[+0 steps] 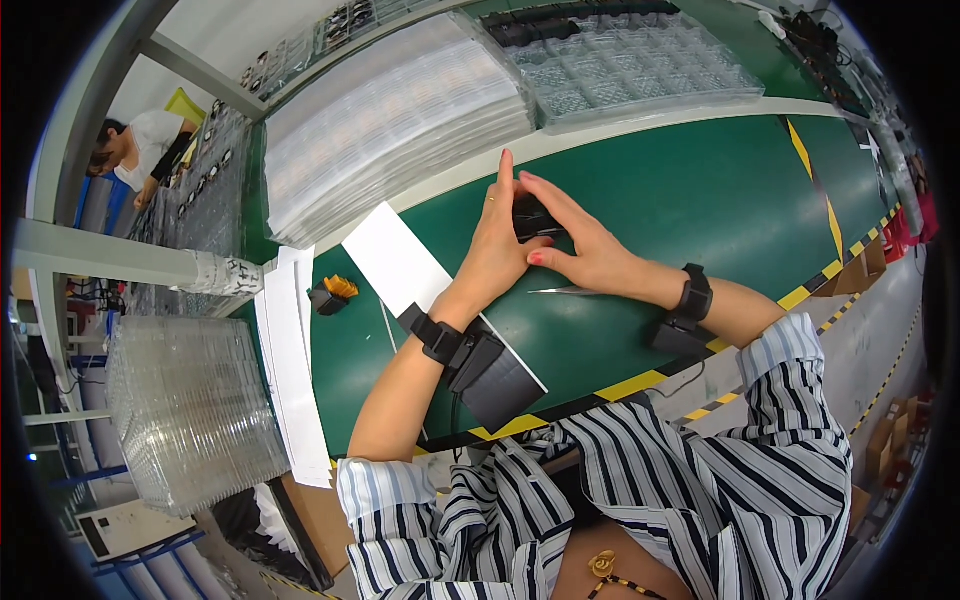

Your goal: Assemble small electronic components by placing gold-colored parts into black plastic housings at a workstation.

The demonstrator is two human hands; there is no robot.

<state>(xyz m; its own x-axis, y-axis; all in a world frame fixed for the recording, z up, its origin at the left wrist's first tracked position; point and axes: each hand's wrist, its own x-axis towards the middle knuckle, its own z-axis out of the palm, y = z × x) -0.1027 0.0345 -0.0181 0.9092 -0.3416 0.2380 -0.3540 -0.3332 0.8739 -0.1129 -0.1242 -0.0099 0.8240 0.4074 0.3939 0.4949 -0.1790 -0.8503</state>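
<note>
Over the green tabletop (680, 190), both my hands close round a small glossy black object (536, 216), whose kind I cannot make out. My left hand (492, 248) holds its left side, index finger pointing up and thumb along the near edge. From the right, my right hand (592, 248) grips it with thumb and fingers. Its outer edges are partly hidden by my fingers. Just below my right hand lies a thin pointed metal tool (562, 291), like tweezers. A white sheet (398, 258) lies beneath my left wrist.
A small black-and-orange item (334, 294) and white paper strips (290, 370) lie left. Behind the table's raised edge stand stacked clear trays (390, 120) and another clear tray (640, 75). More clear trays (190, 410) fill the lower left. Far left, a person (150, 155) works at another bench.
</note>
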